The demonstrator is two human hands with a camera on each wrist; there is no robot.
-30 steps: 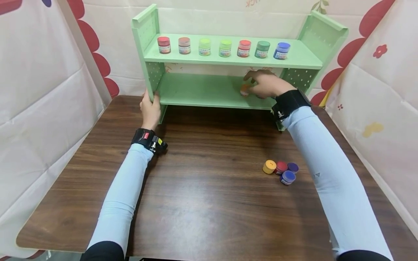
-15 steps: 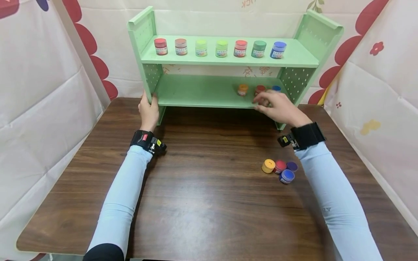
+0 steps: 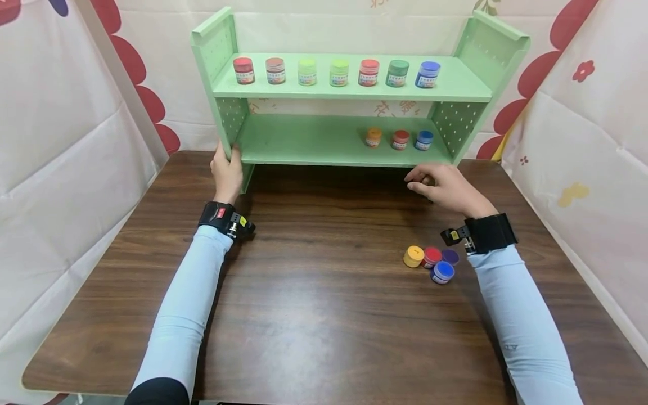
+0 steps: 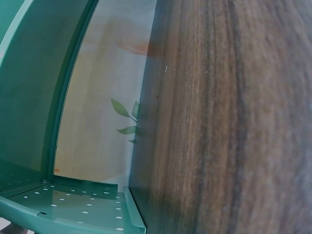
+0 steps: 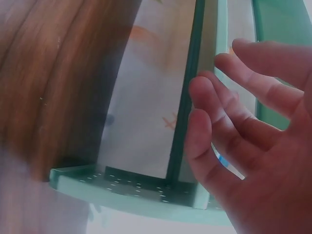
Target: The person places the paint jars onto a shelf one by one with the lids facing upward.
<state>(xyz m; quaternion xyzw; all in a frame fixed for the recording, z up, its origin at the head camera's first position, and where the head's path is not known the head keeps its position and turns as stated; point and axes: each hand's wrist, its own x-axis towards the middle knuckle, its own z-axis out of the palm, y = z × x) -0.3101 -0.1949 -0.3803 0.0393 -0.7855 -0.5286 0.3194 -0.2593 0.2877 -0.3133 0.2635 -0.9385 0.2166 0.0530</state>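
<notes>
My left hand (image 3: 228, 175) grips the lower left side panel of the green shelf unit (image 3: 283, 157). With loosely bent fingers, my right hand (image 3: 439, 185) hovers in front of the lower right end of the shelf; in the right wrist view the hand (image 5: 258, 141) holds nothing. On the lower shelf, toward the right, stand an orange paint jar (image 3: 373, 138), a red jar (image 3: 400, 140) and a blue jar (image 3: 424, 140) in a row. The upper shelf bears a line of several jars, from a dark red jar (image 3: 244, 71) to a blue jar (image 3: 427, 75).
On the brown table (image 3: 304, 315), in front of my right wrist, are grouped a yellow jar (image 3: 413, 256), a red jar (image 3: 432, 257), a purple jar (image 3: 450, 257) and a blue jar (image 3: 442, 273). A patterned cloth (image 3: 66, 140) surrounds the table at the back and sides.
My right hand has drawn back from the orange jar on the lower shelf, moving right and toward me. That jar stays standing there. My left hand keeps its grip on the side panel.
</notes>
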